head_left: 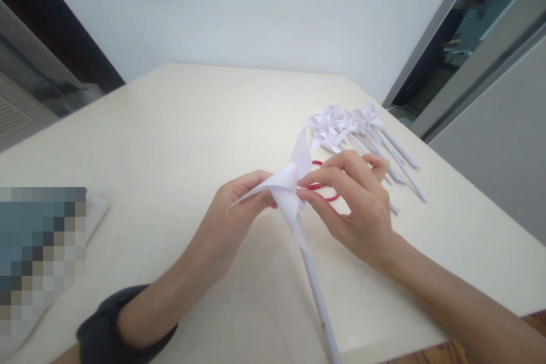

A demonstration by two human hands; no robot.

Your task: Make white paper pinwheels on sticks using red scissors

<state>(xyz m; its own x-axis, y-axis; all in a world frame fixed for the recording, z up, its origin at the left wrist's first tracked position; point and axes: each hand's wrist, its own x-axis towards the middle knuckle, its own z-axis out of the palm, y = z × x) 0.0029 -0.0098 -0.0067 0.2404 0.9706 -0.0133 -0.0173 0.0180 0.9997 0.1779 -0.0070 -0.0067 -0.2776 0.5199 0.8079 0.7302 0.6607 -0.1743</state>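
A white paper pinwheel (285,183) is between my two hands, its rolled paper stick (315,290) slanting down toward the table's front edge. From the left, my left hand (239,205) grips the pinwheel head, with some fingers hidden behind the blades. Thumb and forefinger of my right hand (356,202) pinch at the right side of the pinwheel's centre; what the fingertips hold there is too small to make out. Red-handled scissors (330,196) lie behind the right hand, only their finger loops showing.
Several white paper pinwheels (336,125) with rolled sticks lie piled at the right of the pale table (191,119). A blurred-out object (38,256) sits at the left edge. A white wall (256,11) stands behind; a person (447,34) is visible through glass at right.
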